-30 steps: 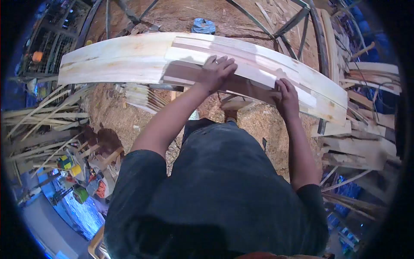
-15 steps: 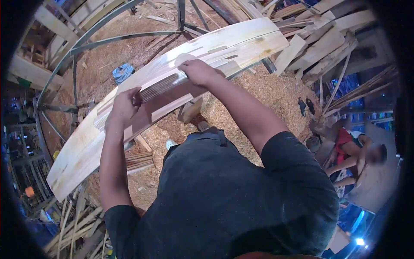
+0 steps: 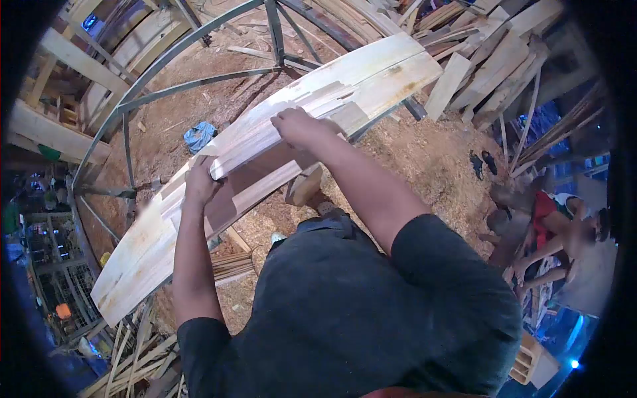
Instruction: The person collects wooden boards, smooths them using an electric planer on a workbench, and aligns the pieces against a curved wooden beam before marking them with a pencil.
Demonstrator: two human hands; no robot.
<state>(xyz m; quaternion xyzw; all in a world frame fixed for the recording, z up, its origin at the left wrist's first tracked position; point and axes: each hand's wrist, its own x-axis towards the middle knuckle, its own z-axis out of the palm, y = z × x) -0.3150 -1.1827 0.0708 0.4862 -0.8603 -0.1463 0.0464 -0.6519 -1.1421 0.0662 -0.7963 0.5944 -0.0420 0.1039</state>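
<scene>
My left hand [image 3: 201, 180] is closed on the near-left end of a bundle of thin wooden strips [image 3: 247, 150]. At the other end, the fingers of my right hand [image 3: 300, 128] are wrapped over the same bundle. The strips lie slantwise between my hands, just above a long pale wooden panel [image 3: 391, 69] with tapered ends. Short wooden pieces [image 3: 269, 182] lie along the panel's near edge, around a darker reddish patch. My palms and fingertips are partly hidden.
A curved metal frame [image 3: 199, 99] stands beyond and under the panel. Sawdust covers the ground, with a crumpled blue bag [image 3: 200, 136] on it. Stacked boards [image 3: 494, 73] lie at the upper right, black sandals [image 3: 483, 164] below them. Another person [image 3: 557, 229] sits at the right.
The bundle has been turned: its lined edges showed before, and a smoother pale side shows now. Both hands still hold its ends. The view has shifted slightly.
</scene>
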